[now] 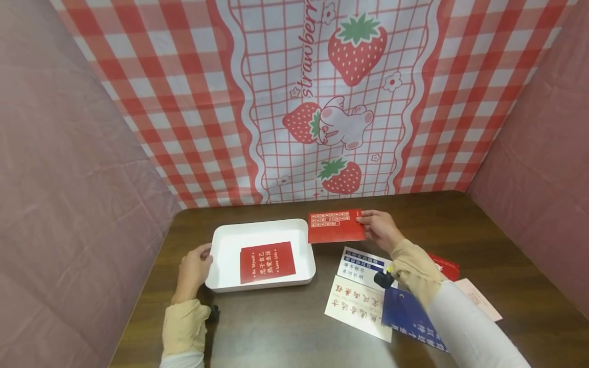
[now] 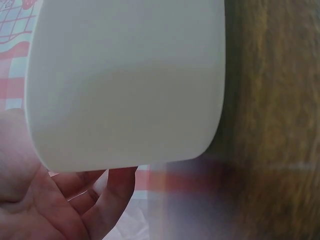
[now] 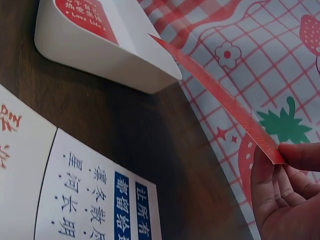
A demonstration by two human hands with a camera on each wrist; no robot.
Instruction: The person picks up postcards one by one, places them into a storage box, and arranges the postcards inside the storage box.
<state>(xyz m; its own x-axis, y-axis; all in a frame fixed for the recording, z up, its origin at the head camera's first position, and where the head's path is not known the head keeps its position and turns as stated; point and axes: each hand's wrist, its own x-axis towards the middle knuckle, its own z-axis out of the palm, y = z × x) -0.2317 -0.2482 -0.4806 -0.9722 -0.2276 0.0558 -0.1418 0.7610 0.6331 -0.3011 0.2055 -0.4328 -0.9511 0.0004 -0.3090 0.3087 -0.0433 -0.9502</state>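
My right hand (image 1: 376, 227) pinches a red card (image 1: 336, 225) by its right edge and holds it in the air just right of the white tray (image 1: 221, 250). The right wrist view shows that red card (image 3: 220, 95) edge-on, thumb and fingers (image 3: 287, 170) on its end. Another red card (image 1: 267, 261) with white print lies flat inside the tray. My left hand (image 1: 195, 268) rests against the tray's left side; in the left wrist view the fingers (image 2: 100, 200) curl under the tray wall (image 2: 125, 85).
Several cards lie on the dark wooden table (image 1: 483, 240) under my right forearm: a white one with blue bars (image 1: 361, 266), a cream one with red script (image 1: 359, 306), a blue one (image 1: 407, 317), a red one (image 1: 446, 266). Cloth walls enclose three sides.
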